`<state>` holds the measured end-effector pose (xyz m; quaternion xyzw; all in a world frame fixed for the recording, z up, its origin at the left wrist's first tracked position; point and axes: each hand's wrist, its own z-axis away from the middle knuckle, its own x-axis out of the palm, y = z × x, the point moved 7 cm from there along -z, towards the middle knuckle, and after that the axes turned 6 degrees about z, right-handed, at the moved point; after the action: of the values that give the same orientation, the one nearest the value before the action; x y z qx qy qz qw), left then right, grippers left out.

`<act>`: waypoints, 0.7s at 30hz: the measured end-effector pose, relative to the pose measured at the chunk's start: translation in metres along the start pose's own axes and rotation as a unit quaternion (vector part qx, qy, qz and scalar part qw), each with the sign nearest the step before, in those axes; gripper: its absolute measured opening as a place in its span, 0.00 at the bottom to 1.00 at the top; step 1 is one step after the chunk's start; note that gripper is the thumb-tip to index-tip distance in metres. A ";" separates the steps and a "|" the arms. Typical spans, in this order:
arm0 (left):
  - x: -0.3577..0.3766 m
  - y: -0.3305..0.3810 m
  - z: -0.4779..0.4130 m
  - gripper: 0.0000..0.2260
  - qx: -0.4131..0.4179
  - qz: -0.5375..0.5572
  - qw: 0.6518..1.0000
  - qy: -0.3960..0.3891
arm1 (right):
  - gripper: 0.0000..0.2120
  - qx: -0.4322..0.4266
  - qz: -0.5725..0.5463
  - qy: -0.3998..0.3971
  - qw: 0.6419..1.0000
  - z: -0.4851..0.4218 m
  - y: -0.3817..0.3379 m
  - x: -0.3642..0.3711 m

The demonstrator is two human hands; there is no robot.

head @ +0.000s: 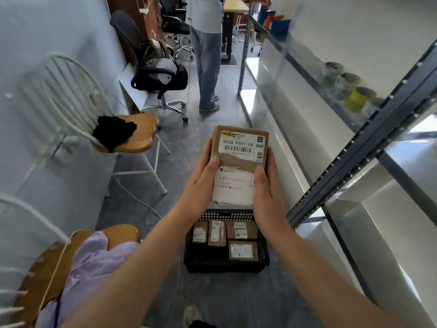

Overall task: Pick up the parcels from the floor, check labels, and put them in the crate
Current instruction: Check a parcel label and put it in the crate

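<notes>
I hold a brown cardboard parcel (238, 159) up in front of me, its white shipping labels facing the camera. My left hand (201, 183) grips its left edge with the thumb on the front. My right hand (267, 192) grips its right edge the same way. Below the parcel, on the grey floor, stands a black mesh crate (263, 256). Several smaller brown parcels (243, 250) lie inside it, labels up.
A metal shelving rack (354, 147) with jars runs along the right. At left stand a white wooden chair (132, 133) with a black cloth and a nearer chair (47, 268) with lilac fabric. A person (208, 55) stands ahead beside a black office chair (160, 76).
</notes>
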<state>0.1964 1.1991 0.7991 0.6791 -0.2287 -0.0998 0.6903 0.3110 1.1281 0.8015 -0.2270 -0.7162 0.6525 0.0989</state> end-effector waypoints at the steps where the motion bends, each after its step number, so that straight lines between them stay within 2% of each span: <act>1: -0.010 -0.011 -0.013 0.25 -0.015 0.001 1.000 0.001 | 0.23 0.012 -0.001 -0.007 1.000 -0.009 0.009 0.009; 5: -0.036 -0.058 -0.053 0.22 -0.062 -0.003 0.998 0.016 | 0.23 0.054 0.007 -0.022 0.998 -0.045 0.056 0.032; 7: -0.048 -0.089 -0.070 0.24 -0.081 -0.002 0.996 0.034 | 0.24 0.079 0.007 -0.040 0.996 -0.062 0.094 0.043; 10: -0.063 -0.147 -0.093 0.21 -0.086 -0.021 0.995 0.048 | 0.24 0.105 0.007 -0.071 0.992 -0.083 0.162 0.059; 21: -0.149 -0.474 -0.106 0.19 -0.165 -0.039 0.978 0.121 | 0.22 0.216 -0.004 -0.143 0.966 -0.083 0.499 0.120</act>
<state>0.1959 1.3327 0.3096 0.5717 -0.0972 -0.0805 0.8107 0.3399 1.2795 0.3054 -0.1012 -0.5656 0.8172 0.0448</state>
